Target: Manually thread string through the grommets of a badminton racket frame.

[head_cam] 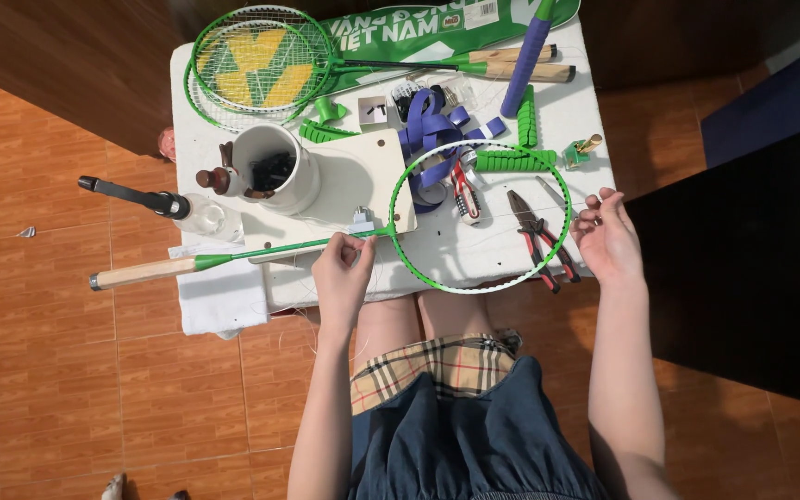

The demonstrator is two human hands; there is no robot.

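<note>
Left hand (343,270) fingers clamped on the unstrung green racket frame (480,218) throat, right hand (606,236) fingers pinching thin string taut; steady tension should keep threading clean.

I see everything from one camera worn on my head, looking almost straight down past my chest and lap. It faces the small white table (233,306) in front of my knees, which fills the upper middle of the view, with the orange tiled floor (67,370) spreading left and below. The view is close enough to take in both forearms whole: my left hand (343,273) sits near the centre, my right hand (606,236) toward the right edge of the table. A dark cabinet side (743,278) closes the right. There is no second view to share anything with.
</note>
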